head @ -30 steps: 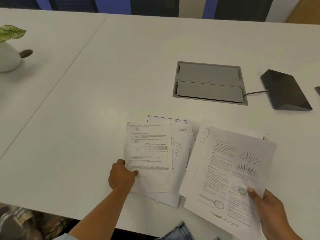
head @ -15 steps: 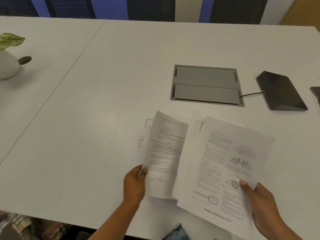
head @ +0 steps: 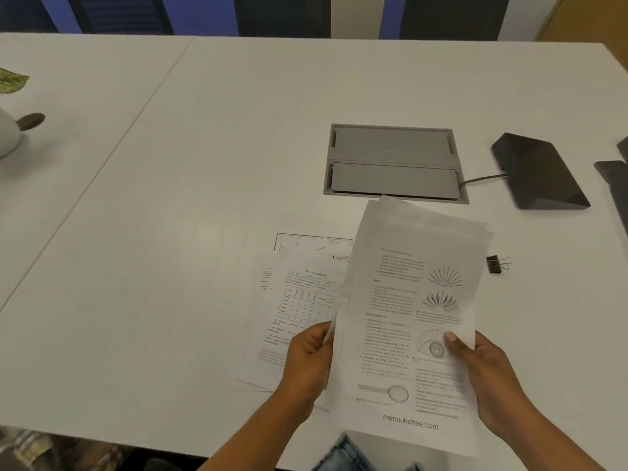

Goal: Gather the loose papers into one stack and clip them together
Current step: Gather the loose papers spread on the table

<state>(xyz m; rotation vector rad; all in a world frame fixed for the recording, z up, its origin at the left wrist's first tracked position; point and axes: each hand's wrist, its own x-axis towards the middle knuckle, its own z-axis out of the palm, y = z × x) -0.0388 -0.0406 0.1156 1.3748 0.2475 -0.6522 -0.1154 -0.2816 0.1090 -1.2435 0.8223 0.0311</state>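
Observation:
A stack of printed papers (head: 401,300) is lifted above the white table, its top sheet showing eye and fan drawings. My right hand (head: 482,372) grips the stack's right edge with the thumb on the top sheet. At the stack's left edge my left hand (head: 309,362) holds the sheets from the side. Several loose papers (head: 295,300) still lie flat on the table to the left, partly under the held stack. A black binder clip (head: 496,264) lies on the table just right of the stack, untouched.
A grey cable hatch (head: 394,163) is set into the table behind the papers. A black wedge-shaped device (head: 537,171) with a cable sits at the right. A white plant pot (head: 6,130) stands at the far left. The table's near edge runs below my forearms.
My left hand lifted a sheet off the table and brought it right, against the pages in my right hand. The two bundles are now one stack. The binder clip has come into view.

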